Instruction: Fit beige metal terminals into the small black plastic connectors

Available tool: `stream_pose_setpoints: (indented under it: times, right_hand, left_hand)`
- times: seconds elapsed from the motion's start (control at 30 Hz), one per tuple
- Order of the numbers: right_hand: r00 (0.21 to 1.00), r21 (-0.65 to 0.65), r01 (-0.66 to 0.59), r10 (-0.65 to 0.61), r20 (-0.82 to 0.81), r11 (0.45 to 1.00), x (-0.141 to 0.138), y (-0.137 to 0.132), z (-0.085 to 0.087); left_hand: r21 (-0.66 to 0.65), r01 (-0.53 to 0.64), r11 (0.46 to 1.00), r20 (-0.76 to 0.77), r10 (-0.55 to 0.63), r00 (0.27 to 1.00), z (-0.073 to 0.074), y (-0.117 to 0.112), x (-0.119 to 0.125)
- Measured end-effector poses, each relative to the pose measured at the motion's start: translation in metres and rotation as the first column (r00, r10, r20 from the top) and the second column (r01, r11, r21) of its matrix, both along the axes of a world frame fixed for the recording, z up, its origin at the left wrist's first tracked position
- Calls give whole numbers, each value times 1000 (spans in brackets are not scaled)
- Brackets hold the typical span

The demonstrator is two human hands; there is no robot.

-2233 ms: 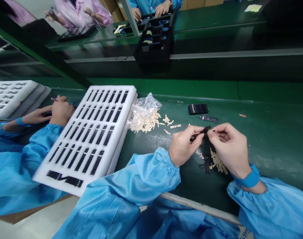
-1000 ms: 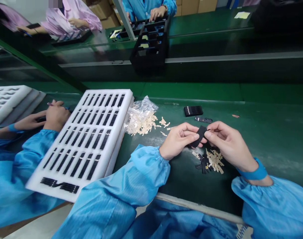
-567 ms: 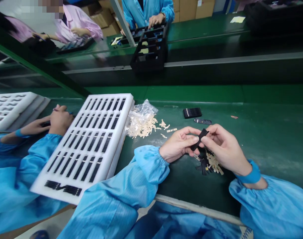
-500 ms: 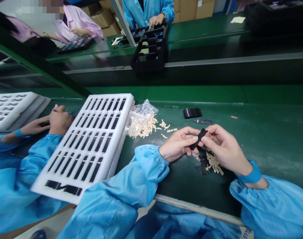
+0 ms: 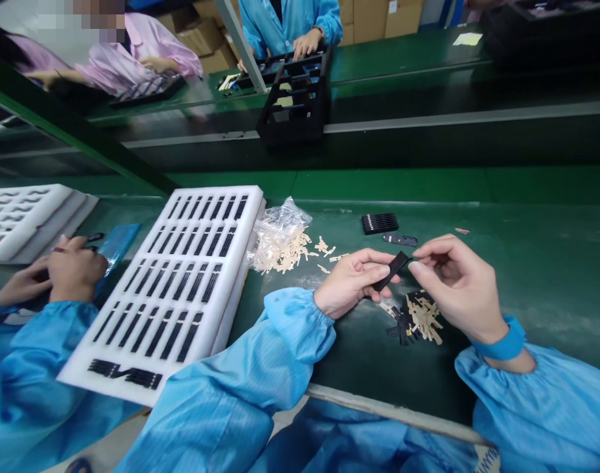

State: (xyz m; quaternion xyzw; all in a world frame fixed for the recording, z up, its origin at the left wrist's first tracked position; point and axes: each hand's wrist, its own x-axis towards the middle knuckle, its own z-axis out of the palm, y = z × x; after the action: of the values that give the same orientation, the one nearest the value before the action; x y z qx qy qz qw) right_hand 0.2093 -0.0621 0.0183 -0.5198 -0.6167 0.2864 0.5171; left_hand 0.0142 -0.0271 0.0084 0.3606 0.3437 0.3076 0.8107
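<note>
My left hand point(image 5: 354, 279) grips a small black rectangular part point(image 5: 390, 270), tilted with its upper end toward the right. Close to that upper end, my right hand point(image 5: 460, 282) pinches thumb and forefinger together on something dark and tiny that I cannot make out. Beneath the hands lies a loose pile of cream-coloured strips point(image 5: 424, 316) mixed with black scraps point(image 5: 403, 323). Beyond them on the green bench are a stack of black parts point(image 5: 379, 223) and a single flat dark piece point(image 5: 400, 240).
Left of my hands, a clear plastic bag point(image 5: 287, 217) spills cream pieces point(image 5: 285, 253). A white foam tray point(image 5: 182, 256) holds rows of black parts. A co-worker's hands point(image 5: 71, 269) are beyond it. Black trays point(image 5: 295, 115) stand on the far line, with people behind.
My right hand has drawn slightly right and away from the black part, which stays in my left hand. The co-worker's hands at left moved further left, uncovering a blue sheet.
</note>
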Motion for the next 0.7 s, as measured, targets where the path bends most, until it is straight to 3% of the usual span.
stream_pose_setpoints:
  times: [0.43, 0.7]
  right_hand:
    - [996, -67, -34, 28, -89, 997, -1, -1, 3]
    - [997, -111, 8, -17, -79, 994, -2, 0, 5]
  left_hand:
    - [26, 36, 999, 92, -38, 995, -6, -1, -1]
    - [25, 42, 999, 21, -42, 999, -2, 1, -2]
